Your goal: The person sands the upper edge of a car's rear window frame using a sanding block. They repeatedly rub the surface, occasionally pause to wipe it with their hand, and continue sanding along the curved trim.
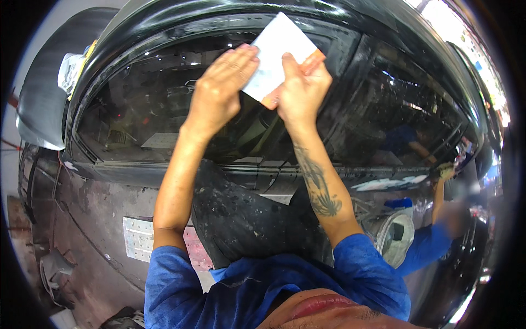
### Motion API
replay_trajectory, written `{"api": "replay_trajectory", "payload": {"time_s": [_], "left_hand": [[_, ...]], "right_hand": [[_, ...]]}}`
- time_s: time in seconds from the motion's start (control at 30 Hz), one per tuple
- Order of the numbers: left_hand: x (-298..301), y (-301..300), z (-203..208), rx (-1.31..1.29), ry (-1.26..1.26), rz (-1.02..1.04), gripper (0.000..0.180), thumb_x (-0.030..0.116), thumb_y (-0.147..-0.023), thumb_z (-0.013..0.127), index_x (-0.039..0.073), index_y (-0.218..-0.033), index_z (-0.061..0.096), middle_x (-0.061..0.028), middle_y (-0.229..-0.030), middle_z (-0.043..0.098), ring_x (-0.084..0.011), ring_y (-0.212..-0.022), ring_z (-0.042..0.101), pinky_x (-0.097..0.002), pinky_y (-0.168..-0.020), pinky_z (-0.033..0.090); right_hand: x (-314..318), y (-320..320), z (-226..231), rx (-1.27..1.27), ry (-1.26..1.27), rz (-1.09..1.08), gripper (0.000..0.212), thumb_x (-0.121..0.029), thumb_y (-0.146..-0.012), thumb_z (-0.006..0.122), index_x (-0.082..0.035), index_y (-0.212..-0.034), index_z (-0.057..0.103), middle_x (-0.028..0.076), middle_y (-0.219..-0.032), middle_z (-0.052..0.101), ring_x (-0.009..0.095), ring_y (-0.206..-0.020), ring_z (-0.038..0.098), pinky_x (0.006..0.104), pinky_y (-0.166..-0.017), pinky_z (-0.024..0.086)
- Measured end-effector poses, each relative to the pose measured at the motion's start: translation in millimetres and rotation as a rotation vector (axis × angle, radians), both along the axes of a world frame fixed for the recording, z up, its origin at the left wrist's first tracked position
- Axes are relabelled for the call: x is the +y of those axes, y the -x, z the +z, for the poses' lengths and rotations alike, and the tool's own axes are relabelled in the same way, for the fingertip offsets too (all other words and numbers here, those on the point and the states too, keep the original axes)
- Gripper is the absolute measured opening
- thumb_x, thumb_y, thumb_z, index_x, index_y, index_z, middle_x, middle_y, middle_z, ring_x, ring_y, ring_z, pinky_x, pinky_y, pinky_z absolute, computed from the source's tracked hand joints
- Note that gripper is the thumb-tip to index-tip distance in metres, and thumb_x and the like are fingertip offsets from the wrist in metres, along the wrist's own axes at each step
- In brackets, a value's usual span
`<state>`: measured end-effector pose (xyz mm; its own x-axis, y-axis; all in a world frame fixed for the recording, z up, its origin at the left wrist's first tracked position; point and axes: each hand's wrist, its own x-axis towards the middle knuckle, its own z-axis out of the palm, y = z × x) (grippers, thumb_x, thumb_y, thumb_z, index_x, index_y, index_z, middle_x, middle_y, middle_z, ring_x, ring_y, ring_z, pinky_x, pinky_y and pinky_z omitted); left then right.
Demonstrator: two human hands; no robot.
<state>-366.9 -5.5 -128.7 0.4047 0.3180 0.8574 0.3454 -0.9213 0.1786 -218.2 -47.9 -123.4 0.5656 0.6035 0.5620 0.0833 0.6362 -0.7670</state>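
Note:
In my right hand is a white, flat, rectangular sheet with an orange strip along its lower edge. The thumb lies on its face and the fingers curl behind that edge, partly hidden. My left hand is beside the sheet's left edge, palm toward the car, fingers stretched out and close together. Its fingertips meet or nearly meet the sheet; I cannot tell if they press on it. Both hands are in front of a black car's dark side window, near the upper window frame.
At right, a co-worker in a blue shirt reaches a hand toward the car. A whitish bucket stands between us. A perforated board lies by my legs; a cable crosses the floor. A loose black panel is at far left.

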Motion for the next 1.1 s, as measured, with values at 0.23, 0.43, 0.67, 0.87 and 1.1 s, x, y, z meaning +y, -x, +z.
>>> {"api": "replay_trajectory", "payload": {"time_s": [0.23,0.43,0.67,0.87,1.1], "left_hand": [[1.7,6.5,6.8,0.039,-0.057,0.007,0.047,-0.014,-0.078,0.058,0.001,-0.121,0.07,-0.0142,-0.131,0.068,-0.0311,-0.129,0.06,-0.047,-0.112,0.045],[-24.8,0.4,-3.2,0.133,-0.054,-0.044,0.044,-0.012,-0.082,0.056,0.002,-0.121,0.071,-0.0159,-0.13,0.069,-0.0324,-0.13,0.06,-0.051,-0.114,0.042],[-48.2,-73.6,-43.0,0.257,-0.061,-0.028,0.09,0.042,-0.083,0.076,0.0,-0.153,0.037,-0.0176,-0.165,0.029,-0.0379,-0.155,0.02,-0.0601,-0.122,0.014],[-32.3,-121.4,-67.0,0.482,-0.197,0.292,0.101,0.053,-0.076,0.076,0.01,-0.157,0.035,-0.009,-0.168,0.023,-0.0306,-0.157,0.014,-0.0612,-0.123,0.005],[-47.2,-87.7,-111.4,0.714,-0.362,0.368,0.095,0.054,-0.077,0.073,0.021,-0.158,0.037,0.0038,-0.168,0.024,-0.0293,-0.156,0.015,-0.0645,-0.122,0.005]], "right_hand": [[4.8,7.1,4.3,0.113,-0.012,0.048,0.011,0.0,-0.092,0.065,0.008,-0.1,0.064,0.008,-0.089,0.07,0.011,-0.078,0.064,0.028,-0.069,0.052],[-39.5,-7.2,-13.6,0.354,-0.021,0.209,0.021,-0.004,-0.094,0.07,0.005,-0.112,0.062,0.006,-0.1,0.069,0.008,-0.084,0.063,0.025,-0.074,0.051],[-159.5,-105.9,-62.7,0.578,0.099,-0.022,0.022,-0.005,-0.098,0.063,-0.005,-0.119,0.058,0.006,-0.106,0.067,0.013,-0.094,0.067,0.0332,-0.085,0.056],[-232.9,-115.2,-125.2,0.646,0.391,-0.042,0.018,-0.012,-0.097,0.068,-0.005,-0.112,0.061,-0.001,-0.095,0.065,0.008,-0.084,0.062,0.0283,-0.081,0.052],[-263.9,-105.5,-206.2,0.711,0.53,-0.016,0.014,-0.013,-0.095,0.071,-0.005,-0.104,0.065,-0.004,-0.093,0.064,0.006,-0.086,0.059,0.0235,-0.084,0.045]]}}
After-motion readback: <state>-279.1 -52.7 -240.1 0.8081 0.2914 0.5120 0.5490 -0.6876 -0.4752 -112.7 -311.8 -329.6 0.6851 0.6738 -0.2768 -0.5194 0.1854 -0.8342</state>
